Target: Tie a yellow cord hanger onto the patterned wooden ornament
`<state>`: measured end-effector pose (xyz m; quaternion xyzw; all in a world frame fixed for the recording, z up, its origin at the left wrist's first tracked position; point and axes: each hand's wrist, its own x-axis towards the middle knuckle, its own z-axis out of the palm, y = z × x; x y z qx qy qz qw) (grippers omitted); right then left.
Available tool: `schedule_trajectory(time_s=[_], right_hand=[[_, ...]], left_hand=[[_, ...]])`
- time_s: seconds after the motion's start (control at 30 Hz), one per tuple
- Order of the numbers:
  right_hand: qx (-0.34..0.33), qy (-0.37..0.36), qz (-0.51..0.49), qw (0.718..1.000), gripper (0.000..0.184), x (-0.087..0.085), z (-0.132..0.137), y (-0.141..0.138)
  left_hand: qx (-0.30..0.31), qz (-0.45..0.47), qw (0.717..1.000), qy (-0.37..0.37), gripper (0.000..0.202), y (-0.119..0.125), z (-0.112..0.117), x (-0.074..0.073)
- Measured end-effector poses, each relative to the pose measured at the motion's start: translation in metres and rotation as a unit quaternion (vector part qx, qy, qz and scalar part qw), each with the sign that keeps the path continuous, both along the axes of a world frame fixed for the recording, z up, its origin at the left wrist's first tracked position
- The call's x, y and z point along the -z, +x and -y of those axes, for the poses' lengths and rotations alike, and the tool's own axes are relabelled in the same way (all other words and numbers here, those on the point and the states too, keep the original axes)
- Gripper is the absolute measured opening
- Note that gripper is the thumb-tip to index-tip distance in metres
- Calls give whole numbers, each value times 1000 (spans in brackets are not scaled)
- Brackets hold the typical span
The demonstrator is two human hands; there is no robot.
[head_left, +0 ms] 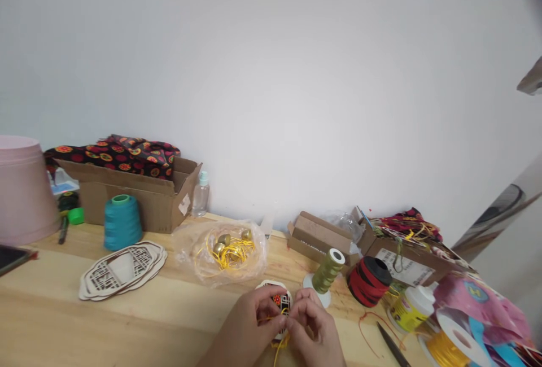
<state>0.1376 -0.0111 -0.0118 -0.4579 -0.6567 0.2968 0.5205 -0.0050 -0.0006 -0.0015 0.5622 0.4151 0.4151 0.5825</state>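
Observation:
Both hands meet at the bottom centre of the wooden table (84,322). My left hand (249,324) and my right hand (315,327) are closed, fingertips pinched together on a thin yellow cord (279,343). The cord runs over a small flat ornament (280,299) with a white edge and red-and-black patterned face, held between the fingers. Just behind lies a clear plastic bag (224,251) with yellow cord and gold bells.
A green thread spool (328,271) and a red cord reel (369,280) stand right of the hands. Scissors (392,344), a glue bottle (412,306) and ribbon reels lie at right. Wooden cut-outs (122,270), a teal spool (122,221) and cardboard boxes (139,197) sit left and behind.

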Motion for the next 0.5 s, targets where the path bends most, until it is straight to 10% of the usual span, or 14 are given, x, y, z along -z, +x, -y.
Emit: schedule_trajectory(time_s=[0.5], right_hand=[[-56, -81, -96, 991, 19, -3, -3, 6]], left_hand=[[-20, -37, 999, -11, 29, 0, -3, 0]])
